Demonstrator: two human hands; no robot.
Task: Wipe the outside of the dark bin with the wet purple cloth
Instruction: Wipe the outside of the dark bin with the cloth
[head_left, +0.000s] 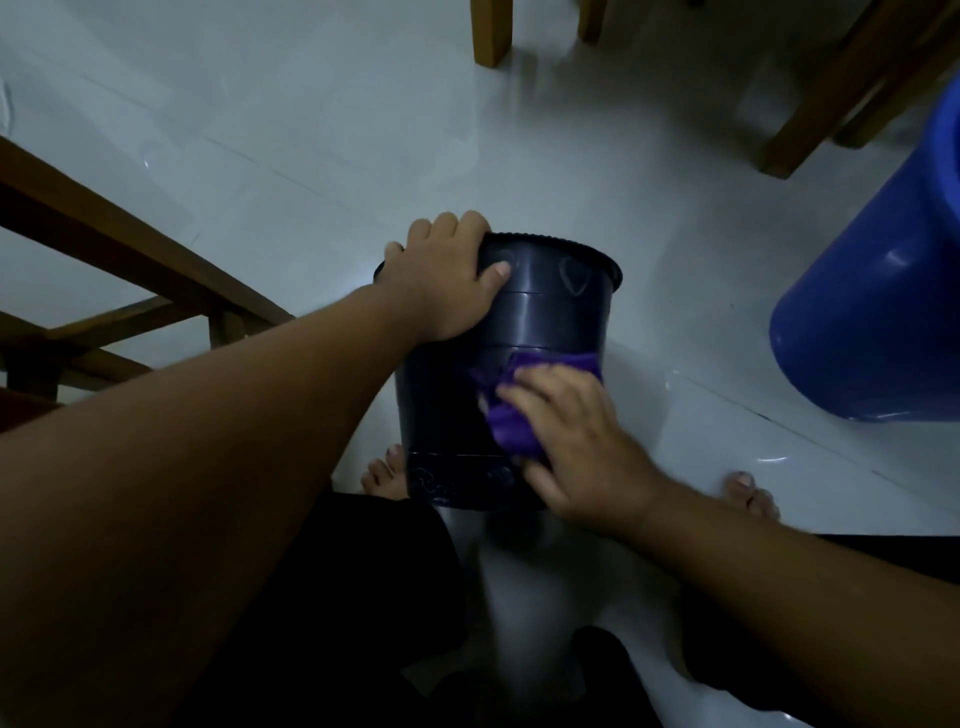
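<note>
The dark bin (545, 317) lies tilted on the white tiled floor between my bare feet, its wider end pointing away from me. My left hand (447, 275) grips that far rim at its left, thumb laid on the outer wall. My right hand (576, 441) presses the purple cloth (511, 415) flat against the bin's side near its lower right, with the fingers spread over the cloth. Part of the cloth sticks out above and to the left of my fingers.
A large blue bucket (872, 291) stands close at the right. Wooden furniture rails (119, 260) run along the left, and wooden chair legs (491, 31) stand at the back and back right. My feet (387, 470) flank the bin.
</note>
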